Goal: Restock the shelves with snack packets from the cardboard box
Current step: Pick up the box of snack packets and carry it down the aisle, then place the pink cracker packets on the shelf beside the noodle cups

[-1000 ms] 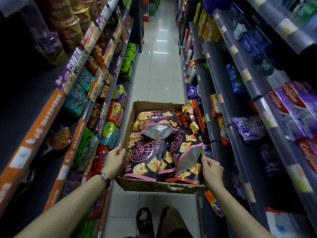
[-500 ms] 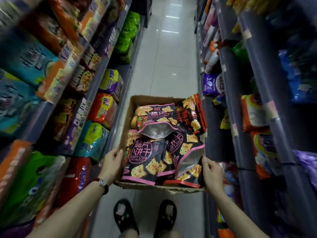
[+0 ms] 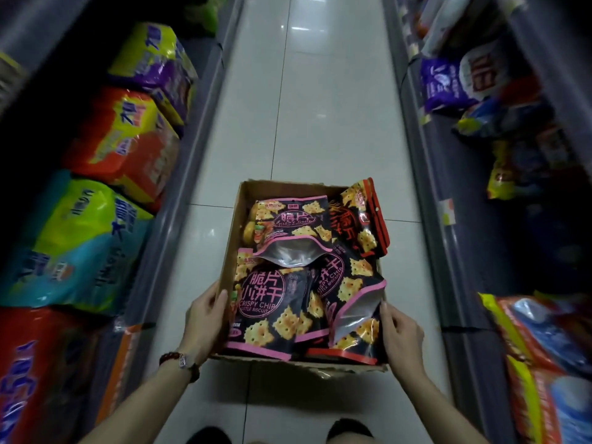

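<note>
An open cardboard box [image 3: 235, 225] hangs low over the aisle floor in front of me. It is filled with several black snack packets [image 3: 266, 302] printed with pink script and yellow biscuits; one black-and-red packet [image 3: 362, 219] leans at its far right corner. My left hand [image 3: 205, 318] grips the box's left wall near the front corner. My right hand [image 3: 400, 334] grips the right wall near the front, its fingers touching a packet's silver underside.
Shelves line both sides of the narrow tiled aisle [image 3: 304, 116]. Large packs in purple-yellow [image 3: 153, 65], red [image 3: 125, 139] and teal-green [image 3: 80, 245] fill the left shelf. Purple [image 3: 445, 84] and orange-blue bags [image 3: 544, 363] sit on the right shelves. My two feet show at the bottom edge.
The box has come down toward the floor, still held by both hands, and my view has tilted downward past the upper shelves to the lowest ones.
</note>
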{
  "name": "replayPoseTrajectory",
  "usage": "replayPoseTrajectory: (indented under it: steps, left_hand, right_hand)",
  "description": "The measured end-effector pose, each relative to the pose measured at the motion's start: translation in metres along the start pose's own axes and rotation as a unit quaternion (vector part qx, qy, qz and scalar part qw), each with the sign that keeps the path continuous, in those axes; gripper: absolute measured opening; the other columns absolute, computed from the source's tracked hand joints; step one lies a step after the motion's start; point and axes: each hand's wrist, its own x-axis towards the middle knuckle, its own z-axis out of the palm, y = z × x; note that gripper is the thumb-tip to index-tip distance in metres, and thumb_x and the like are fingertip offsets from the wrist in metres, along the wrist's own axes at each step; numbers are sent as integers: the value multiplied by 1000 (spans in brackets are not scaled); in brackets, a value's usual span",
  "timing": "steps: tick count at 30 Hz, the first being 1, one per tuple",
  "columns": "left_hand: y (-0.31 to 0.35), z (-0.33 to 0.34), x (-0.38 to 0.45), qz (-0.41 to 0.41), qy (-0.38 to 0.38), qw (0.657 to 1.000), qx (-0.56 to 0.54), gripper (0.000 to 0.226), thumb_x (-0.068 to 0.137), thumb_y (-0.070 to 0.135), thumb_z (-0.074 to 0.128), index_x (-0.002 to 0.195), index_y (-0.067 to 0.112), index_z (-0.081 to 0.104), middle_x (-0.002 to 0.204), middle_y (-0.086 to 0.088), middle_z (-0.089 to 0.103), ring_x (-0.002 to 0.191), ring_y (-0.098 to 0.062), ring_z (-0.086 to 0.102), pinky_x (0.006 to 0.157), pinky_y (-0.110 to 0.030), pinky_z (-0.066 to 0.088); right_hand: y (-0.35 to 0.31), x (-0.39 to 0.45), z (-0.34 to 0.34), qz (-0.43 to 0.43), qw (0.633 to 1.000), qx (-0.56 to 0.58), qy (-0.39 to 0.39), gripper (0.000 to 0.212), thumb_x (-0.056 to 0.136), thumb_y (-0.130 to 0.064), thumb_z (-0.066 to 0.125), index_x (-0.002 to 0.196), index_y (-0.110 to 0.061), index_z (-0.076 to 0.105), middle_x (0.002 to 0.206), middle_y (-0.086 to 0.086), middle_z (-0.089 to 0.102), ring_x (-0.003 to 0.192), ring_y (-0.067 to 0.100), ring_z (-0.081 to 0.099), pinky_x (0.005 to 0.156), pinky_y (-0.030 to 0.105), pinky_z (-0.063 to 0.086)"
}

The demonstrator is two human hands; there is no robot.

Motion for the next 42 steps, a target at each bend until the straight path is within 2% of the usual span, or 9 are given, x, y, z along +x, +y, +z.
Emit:
replayPoseTrajectory:
  steps: [5,10,13,18,21,24,28,36,42]
  left_hand:
    - [-54,23,22,13,-12,1000,-4,37,100,25,40,136,30,49,111,6,69,96,-13,69,82,-38,58]
    - [-73,38,27,34,11,999,-11,37,99,24,42,134,31,48,108,12,67,94,-8,68,72,-21,58]
    - [-70,38,27,42,3,999,-1,32,98,26,43,128,37,47,107,14,65,95,-9,67,68,-18,55]
    - [-24,32,30,116,59,991,25,39,94,24,52,132,25,43,115,7,55,98,-11,59,73,-22,48]
    - [21,35,49,194,68,977,50,31,94,23,52,125,20,53,115,5,57,99,-5,56,74,-13,43]
    - [50,47,76,149,31,986,72,37,96,29,49,129,12,52,112,2,57,89,-5,53,57,-7,39]
    - [51,63,105,77,-6,992,101,47,96,39,47,130,7,51,117,-5,63,84,-9,55,66,-22,41]
    - [39,69,127,-56,-104,984,-134,52,88,37,62,127,4,51,104,-13,70,87,-24,69,67,-33,56]
    - [44,79,126,-124,-159,953,-228,47,79,25,74,116,0,58,91,-16,72,68,-24,72,55,-30,58]
  right_hand:
    - [58,13,40,4,1000,-8,27,32,99,-28,48,97,-12,76,79,-3,73,74,2,62,57,18,43]
    - [79,17,55,-4,999,-8,52,34,99,-27,47,113,-10,72,103,11,74,96,23,66,68,22,43]
    - [79,18,53,-17,999,-10,42,34,99,-29,46,108,-11,73,92,5,73,88,19,64,63,17,42]
    - [40,32,16,-49,991,38,117,22,99,-33,43,107,-28,63,89,-11,66,86,9,65,84,45,54]
    - [-13,47,-9,-171,977,33,124,19,98,-31,45,107,-30,61,89,-20,64,87,-2,63,82,32,53]
    - [-54,72,-5,-201,979,-20,3,20,96,-30,52,110,-22,66,95,-11,68,91,4,64,79,25,53]
    - [-61,100,27,-140,979,-96,-114,34,94,-35,55,123,-18,60,105,-2,62,97,14,59,78,26,51]
    - [-33,114,52,-64,986,-53,-143,43,96,-38,53,134,-17,53,123,2,60,105,14,56,96,34,48]
    - [-22,116,53,0,979,-27,-202,42,91,-35,62,124,-10,58,104,4,68,85,15,69,72,29,57]
